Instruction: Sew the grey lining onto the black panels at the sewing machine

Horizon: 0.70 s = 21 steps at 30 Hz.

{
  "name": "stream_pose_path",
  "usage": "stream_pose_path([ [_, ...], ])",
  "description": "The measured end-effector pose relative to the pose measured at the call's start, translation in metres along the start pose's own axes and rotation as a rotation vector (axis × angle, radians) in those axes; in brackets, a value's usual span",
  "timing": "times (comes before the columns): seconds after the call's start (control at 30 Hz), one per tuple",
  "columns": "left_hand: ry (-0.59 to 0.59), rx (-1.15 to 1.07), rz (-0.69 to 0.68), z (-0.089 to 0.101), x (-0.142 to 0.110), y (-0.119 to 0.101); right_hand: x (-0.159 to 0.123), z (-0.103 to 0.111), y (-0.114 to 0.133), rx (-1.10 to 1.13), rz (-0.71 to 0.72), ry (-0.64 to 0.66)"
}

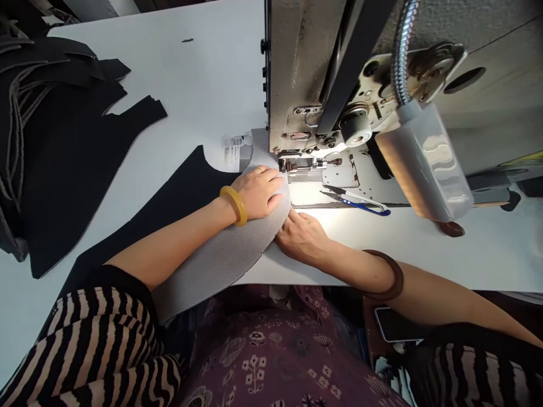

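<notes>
A grey mesh fabric piece (224,257) with a curved edge runs up to the presser foot (283,164) of a sewing machine (294,73). My left hand (258,194) lies on top of it, fingers stretched toward the needle area. Just below the foot, my right hand (303,236) pinches the curved edge of the grey piece, its fingertips partly hidden under the fabric. A black fabric piece (169,195) lies along the left side of the grey one. Thread snips (356,202) with a blue handle rest right of my right hand.
Several black cut pieces (80,135) are heaped at the left on the white table (203,73). A lamp (426,164) on a flexible metal neck hangs at the right, lighting the needle area. A phone (396,325) lies below the table's front edge.
</notes>
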<state>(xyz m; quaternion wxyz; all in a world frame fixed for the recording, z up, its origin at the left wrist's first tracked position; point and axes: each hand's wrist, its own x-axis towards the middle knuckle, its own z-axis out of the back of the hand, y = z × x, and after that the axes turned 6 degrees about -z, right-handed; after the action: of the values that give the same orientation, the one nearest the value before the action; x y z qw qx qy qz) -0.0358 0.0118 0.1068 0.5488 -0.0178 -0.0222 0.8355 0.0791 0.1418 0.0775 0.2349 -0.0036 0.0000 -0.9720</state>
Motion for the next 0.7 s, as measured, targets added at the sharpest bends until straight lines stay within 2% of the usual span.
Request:
stream_pose_path([
  [0.2, 0.052, 0.019, 0.016, 0.001, 0.004, 0.002, 0.001, 0.001, -0.001, 0.04, -0.012, -0.003],
  [0.3, 0.088, -0.002, 0.028, 0.009, 0.002, 0.001, 0.005, -0.001, -0.006, 0.075, -0.033, -0.023],
  [0.37, 0.133, -0.041, -0.001, 0.019, -0.006, -0.004, 0.006, -0.003, -0.008, 0.102, -0.022, -0.038],
  [0.5, 0.25, -0.077, -0.118, 0.037, -0.03, -0.022, 0.001, -0.005, -0.006, 0.116, 0.089, -0.13],
  [0.6, 0.27, -0.04, -0.119, 0.036, -0.039, -0.027, -0.003, -0.005, 0.0, 0.095, 0.125, -0.213],
  [0.7, 0.248, -0.029, -0.118, 0.028, -0.037, -0.026, -0.006, -0.004, 0.003, 0.087, 0.149, -0.258],
])
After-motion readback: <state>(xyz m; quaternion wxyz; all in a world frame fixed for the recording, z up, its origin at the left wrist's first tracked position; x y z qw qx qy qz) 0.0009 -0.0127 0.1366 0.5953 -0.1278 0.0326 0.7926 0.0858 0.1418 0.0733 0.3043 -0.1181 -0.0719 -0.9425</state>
